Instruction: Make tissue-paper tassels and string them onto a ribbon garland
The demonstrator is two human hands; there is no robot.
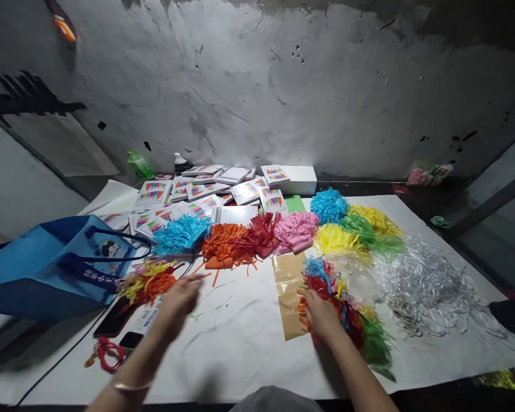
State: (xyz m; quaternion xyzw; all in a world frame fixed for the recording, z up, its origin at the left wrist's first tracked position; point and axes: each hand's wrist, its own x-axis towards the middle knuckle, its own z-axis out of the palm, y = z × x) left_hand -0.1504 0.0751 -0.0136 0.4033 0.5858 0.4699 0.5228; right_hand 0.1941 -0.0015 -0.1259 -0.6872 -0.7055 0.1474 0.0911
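Two bare hands work over the white paper sheet (240, 337): the right hand (321, 315) rests with fingers curled on a mixed-colour tassel garland (347, 315) beside a clear cellophane bag (288, 292). The left hand (178, 303), blurred, hovers open and empty near a red-yellow tassel bundle (148, 283).

**A:** where are the hands in this one?

**B:** both forearms come up from the bottom edge. Left hand (178, 300) sits left of centre, palm down, fingers stretched toward the upper right, motion-blurred, thin bangle on the wrist. Right hand (321, 313) is right of centre, palm down, fingers curled loosely.

**A:** gripping anything?

**B:** can't tell for either.
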